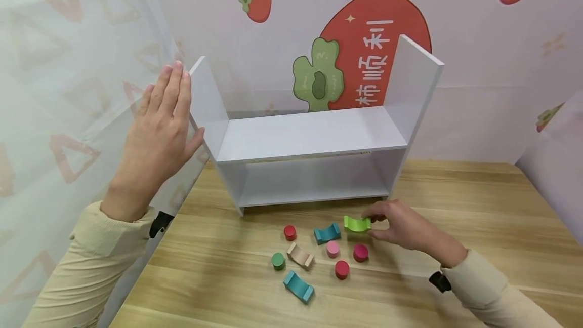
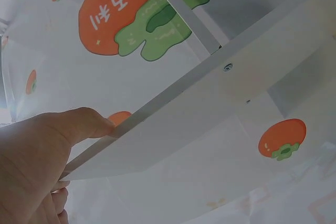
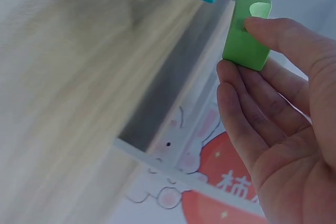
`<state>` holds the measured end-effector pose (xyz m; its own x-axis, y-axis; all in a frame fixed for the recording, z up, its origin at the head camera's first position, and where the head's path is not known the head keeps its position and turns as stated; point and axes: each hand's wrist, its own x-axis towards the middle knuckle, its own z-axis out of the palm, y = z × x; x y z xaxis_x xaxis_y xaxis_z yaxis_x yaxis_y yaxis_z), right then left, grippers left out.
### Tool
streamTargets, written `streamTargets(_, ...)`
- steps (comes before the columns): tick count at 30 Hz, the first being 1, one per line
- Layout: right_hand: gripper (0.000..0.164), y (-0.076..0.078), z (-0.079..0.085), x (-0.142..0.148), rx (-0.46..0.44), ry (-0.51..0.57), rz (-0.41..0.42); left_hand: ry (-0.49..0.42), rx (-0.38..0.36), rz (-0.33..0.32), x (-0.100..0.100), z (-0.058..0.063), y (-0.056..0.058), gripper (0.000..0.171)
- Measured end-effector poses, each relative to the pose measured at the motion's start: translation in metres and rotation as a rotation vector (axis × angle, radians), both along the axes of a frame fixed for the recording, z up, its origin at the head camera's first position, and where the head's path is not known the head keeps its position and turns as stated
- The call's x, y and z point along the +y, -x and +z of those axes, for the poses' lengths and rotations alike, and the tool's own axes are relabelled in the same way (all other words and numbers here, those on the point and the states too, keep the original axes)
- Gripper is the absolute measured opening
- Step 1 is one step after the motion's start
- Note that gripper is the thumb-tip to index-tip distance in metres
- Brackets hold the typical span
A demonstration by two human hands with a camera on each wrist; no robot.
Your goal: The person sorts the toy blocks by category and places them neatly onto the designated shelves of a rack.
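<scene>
My right hand (image 1: 403,224) pinches a bright green curved wooden block (image 1: 357,224) by its right end, thumb and fingertips on it, low over the table. The right wrist view shows the green block (image 3: 248,31) between thumb and fingers. My left hand (image 1: 159,125) lies with straight fingers against the outer side of the left panel of a white shelf (image 1: 314,133), its thumb (image 2: 89,124) at the panel's edge. Nearest the green block are a teal curved block (image 1: 327,234), a magenta cylinder (image 1: 361,253) and a pink cylinder (image 1: 333,249).
Nearer the front lie a beige curved block (image 1: 300,256), another teal block (image 1: 299,286), a green cylinder (image 1: 278,261) and two red cylinders, one left (image 1: 289,233) and one right (image 1: 342,270). The shelf stands at the back of the wooden table (image 1: 218,267), before a patterned wall covering.
</scene>
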<state>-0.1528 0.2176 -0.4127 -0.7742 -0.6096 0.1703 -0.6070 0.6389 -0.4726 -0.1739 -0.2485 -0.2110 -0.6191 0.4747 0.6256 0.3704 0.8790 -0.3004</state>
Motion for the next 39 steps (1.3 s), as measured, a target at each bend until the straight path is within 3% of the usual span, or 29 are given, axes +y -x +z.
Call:
streamTargets(12, 0.026, 0.008, 0.019, -0.027, 0.028, 0.022, 0.131, -0.017, -0.012, 0.005, -0.003, -0.001, -0.002, 0.103)
streamTargets(19, 0.024, 0.009, 0.034, -0.045, 0.04, 0.017, 0.163, -0.009, -0.004, 0.009, -0.004, 0.0, -0.002, 0.104)
streamTargets(31, 0.03, 0.013, 0.076, -0.082, 0.018, 0.053, 0.23, -0.008, -0.002, 0.002, -0.002, 0.001, -0.004, 0.103)
streamTargets(39, 0.03, 0.02, 0.104, -0.105, 0.063, 0.048, 0.276, -0.008, -0.018, 0.001, 0.001, 0.002, -0.005, 0.103)
